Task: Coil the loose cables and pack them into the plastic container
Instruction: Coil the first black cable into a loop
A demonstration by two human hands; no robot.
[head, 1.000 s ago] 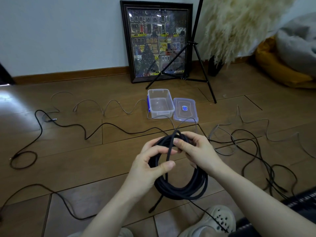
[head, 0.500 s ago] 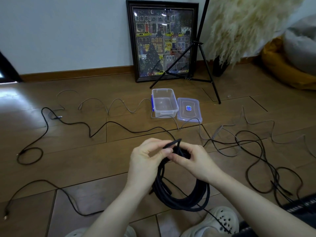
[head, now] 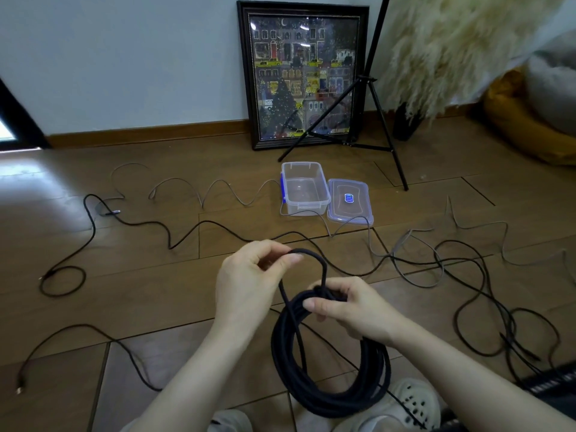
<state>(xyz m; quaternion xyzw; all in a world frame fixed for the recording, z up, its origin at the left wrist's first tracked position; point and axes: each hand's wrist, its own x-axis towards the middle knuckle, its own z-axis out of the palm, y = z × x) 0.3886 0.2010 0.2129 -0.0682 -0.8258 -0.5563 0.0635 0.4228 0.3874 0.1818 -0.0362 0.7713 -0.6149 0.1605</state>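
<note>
Unreadable blue label [head: 348,198] on lid [head: 361,213]

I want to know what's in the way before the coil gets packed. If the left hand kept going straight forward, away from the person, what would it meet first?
Probably the black cable snaking across the floor just beyond the left hand, though the hand is raised and depth is unclear. Farther on, slightly right, sits the open plastic container.

I can't see where the black coil [head: 330,385] passes under my right hand [head: 355,310]; the lid [head: 349,201] label is too small to read.
</note>
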